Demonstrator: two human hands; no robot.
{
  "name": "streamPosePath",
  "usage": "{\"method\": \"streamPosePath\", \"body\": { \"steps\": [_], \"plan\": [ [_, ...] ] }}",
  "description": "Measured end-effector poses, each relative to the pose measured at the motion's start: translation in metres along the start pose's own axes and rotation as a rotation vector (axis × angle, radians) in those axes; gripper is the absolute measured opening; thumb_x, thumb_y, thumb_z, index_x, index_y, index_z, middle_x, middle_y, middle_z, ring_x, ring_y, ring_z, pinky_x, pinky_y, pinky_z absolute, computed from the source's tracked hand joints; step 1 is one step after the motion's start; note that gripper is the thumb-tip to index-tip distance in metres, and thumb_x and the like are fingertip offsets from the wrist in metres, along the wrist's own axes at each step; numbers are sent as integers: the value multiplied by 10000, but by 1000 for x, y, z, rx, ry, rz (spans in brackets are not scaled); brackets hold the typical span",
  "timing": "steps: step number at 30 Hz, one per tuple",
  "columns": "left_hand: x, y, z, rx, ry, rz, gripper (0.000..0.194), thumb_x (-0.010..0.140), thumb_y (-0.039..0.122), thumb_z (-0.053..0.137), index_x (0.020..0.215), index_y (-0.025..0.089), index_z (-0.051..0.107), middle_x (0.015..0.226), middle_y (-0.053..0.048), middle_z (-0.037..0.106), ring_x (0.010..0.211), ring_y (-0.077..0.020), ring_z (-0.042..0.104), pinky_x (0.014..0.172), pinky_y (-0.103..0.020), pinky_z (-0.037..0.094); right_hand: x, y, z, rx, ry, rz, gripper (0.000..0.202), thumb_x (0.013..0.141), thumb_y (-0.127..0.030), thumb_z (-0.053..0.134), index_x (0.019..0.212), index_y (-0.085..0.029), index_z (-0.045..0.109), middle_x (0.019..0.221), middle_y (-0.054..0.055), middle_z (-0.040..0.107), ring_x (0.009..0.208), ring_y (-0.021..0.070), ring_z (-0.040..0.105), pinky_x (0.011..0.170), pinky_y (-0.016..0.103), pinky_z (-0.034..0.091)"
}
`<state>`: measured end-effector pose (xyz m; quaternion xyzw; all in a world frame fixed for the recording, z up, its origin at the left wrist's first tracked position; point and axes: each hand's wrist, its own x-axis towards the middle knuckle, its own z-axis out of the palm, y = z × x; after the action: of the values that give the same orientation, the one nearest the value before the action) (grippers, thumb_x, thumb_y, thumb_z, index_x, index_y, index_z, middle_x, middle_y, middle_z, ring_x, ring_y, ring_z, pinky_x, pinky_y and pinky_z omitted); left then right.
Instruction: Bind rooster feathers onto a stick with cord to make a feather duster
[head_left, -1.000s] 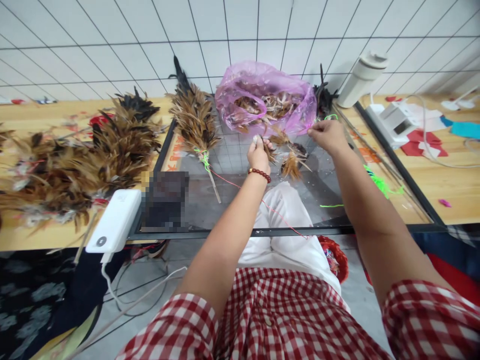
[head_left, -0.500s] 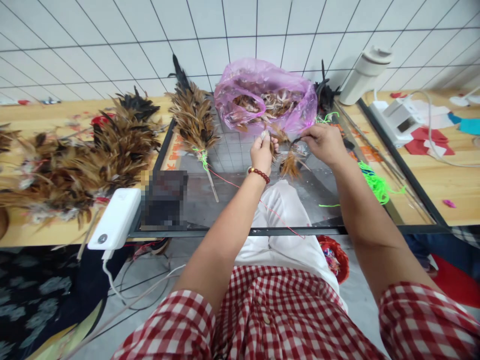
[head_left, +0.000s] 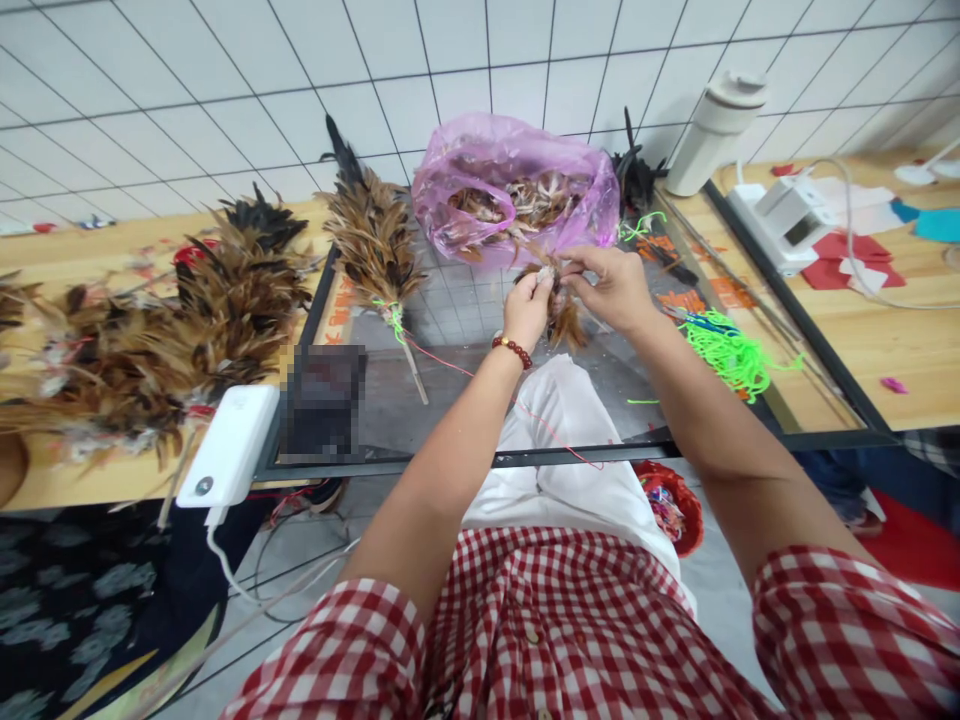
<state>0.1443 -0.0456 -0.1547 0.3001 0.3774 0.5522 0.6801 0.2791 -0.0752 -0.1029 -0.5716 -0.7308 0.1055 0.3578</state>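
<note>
My left hand (head_left: 526,308), with a beaded bracelet at the wrist, is closed on a small bunch of brown feathers (head_left: 568,325). My right hand (head_left: 606,283) meets it from the right, thumb and fingers pinched at the top of the bunch; feathers seem to be between them, partly hidden. Just beyond my hands a pink plastic bag (head_left: 517,140) lies open, full of loose feathers (head_left: 551,200). Left of them a feather duster (head_left: 375,235) rests on the glass, bound with green string (head_left: 391,315) above its stick. A red thread (head_left: 442,362) runs from it under my left forearm.
Piled dusters (head_left: 225,300) and a white power bank (head_left: 229,445) are at left. Green string (head_left: 727,355) lies right of my right arm. Further right stand a white bottle (head_left: 716,135) and power strip (head_left: 780,225). A red basket (head_left: 686,535) sits below the table edge.
My right hand has moved left, from apart with a dark feather, to meet my left hand at the bunch. The whole view has shifted slightly.
</note>
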Motion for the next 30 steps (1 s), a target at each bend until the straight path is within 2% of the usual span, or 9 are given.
{"method": "streamPosePath", "body": {
  "steps": [3, 6, 10, 15, 19, 22, 24, 27, 30],
  "plan": [
    [-1, 1, -2, 137, -100, 31, 268, 909, 173, 768, 673, 182, 642, 532, 59, 543, 494, -57, 484, 548, -186, 366, -1, 0, 2, -93, 2, -9, 428, 921, -224, 607, 1317, -255, 764, 1150, 88, 819, 1169, 308, 740, 1110, 492, 518],
    [-2, 3, -2, 137, -113, 24, 284, 891, 181, 792, 657, 180, 633, 531, 65, 520, 478, -43, 446, 519, -174, 350, 0, 4, 6, -110, 25, -1, 426, 934, -239, 602, 1334, -250, 749, 1166, 92, 810, 1172, 303, 729, 1108, 489, 514],
    [-8, 10, 3, 66, -124, -31, 289, 936, 182, 743, 676, 172, 616, 574, 61, 534, 477, -29, 451, 511, -162, 369, 6, 14, 9, 146, 124, 105, 354, 928, -330, 662, 1241, -213, 779, 1113, 87, 804, 1041, 257, 737, 995, 433, 567],
    [-15, 16, 7, -75, -118, -220, 228, 934, 331, 766, 806, 191, 639, 571, 62, 500, 485, -58, 503, 536, -195, 443, 9, 17, -1, 642, -135, 220, 405, 782, -529, 851, 1040, -221, 807, 885, 27, 780, 800, 181, 692, 784, 343, 586],
    [-19, 18, 5, 6, -316, -282, 269, 929, 330, 770, 769, 178, 616, 581, 44, 517, 489, -62, 495, 545, -211, 450, 5, 10, -6, 803, -260, 286, 496, 623, -602, 951, 852, -207, 758, 709, 23, 698, 687, 180, 659, 679, 340, 573],
    [-21, 18, 4, 98, -466, -211, 297, 919, 337, 782, 739, 177, 609, 592, 33, 541, 522, -63, 517, 586, -206, 478, 3, 6, -3, 822, -208, 338, 500, 612, -612, 950, 701, -218, 655, 589, 0, 588, 585, 180, 608, 604, 353, 543],
    [-21, 18, 5, 118, -499, -185, 303, 913, 373, 787, 748, 182, 619, 605, 31, 548, 544, -70, 539, 608, -210, 500, 4, 5, 2, 813, -156, 369, 497, 633, -612, 932, 677, -227, 621, 560, -12, 548, 555, 180, 587, 575, 352, 522],
    [-20, 16, 7, 71, -409, -158, 306, 940, 340, 756, 729, 179, 604, 596, 41, 503, 523, -56, 491, 577, -193, 466, 9, 7, 9, 766, -81, 367, 477, 680, -608, 898, 677, -225, 614, 586, -6, 565, 574, 168, 578, 595, 333, 508],
    [-17, 17, 8, -24, -199, -138, 296, 974, 311, 713, 735, 187, 588, 570, 63, 428, 493, -43, 429, 554, -169, 429, 14, 18, 9, 549, 17, 337, 377, 811, -550, 794, 719, -212, 654, 652, 15, 625, 637, 167, 601, 661, 324, 513]
  ]
}}
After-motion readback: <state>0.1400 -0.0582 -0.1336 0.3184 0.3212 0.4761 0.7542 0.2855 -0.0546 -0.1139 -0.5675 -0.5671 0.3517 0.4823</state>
